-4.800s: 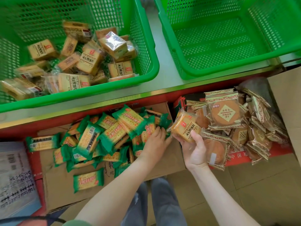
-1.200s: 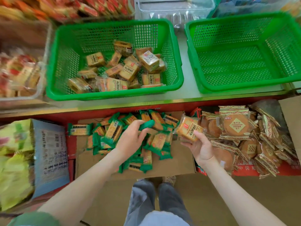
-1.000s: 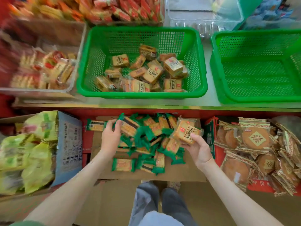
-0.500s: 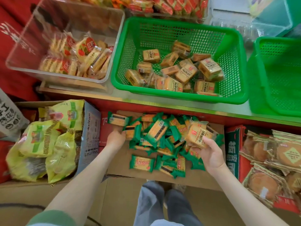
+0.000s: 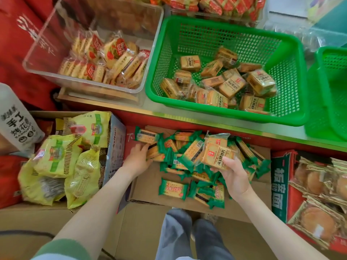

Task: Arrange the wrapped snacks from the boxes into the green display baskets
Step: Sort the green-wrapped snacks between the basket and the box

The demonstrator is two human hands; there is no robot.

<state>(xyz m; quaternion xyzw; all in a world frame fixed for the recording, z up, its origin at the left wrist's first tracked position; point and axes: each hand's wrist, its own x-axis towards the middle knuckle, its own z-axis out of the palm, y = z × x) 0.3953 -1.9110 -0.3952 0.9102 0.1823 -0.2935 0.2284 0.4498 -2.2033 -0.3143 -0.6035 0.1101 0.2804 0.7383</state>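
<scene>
A green display basket (image 5: 293,117) on the shelf holds several tan wrapped cracker packs (image 5: 231,86). A second green basket (image 5: 319,102) shows at the right edge, its visible part bare. Below the shelf, an open cardboard box (image 5: 148,186) holds a heap of green-wrapped snacks (image 5: 173,188). My right hand (image 5: 234,177) grips one tan cracker pack (image 5: 218,154) above that heap. My left hand (image 5: 138,158) lies at the heap's left edge, fingers on a green-wrapped snack (image 5: 153,151); whether it grips it I cannot tell.
A clear plastic bin (image 5: 90,85) with red-labelled snacks stands left of the basket. A box of yellow-green bags (image 5: 58,154) sits lower left. A red box of round cakes (image 5: 317,184) is at right. My legs (image 5: 187,239) and the tan floor are below.
The view has swung left, bringing the clear bin and yellow bags into sight. My left hand slid left across the green snacks. My right hand keeps holding the tan pack.
</scene>
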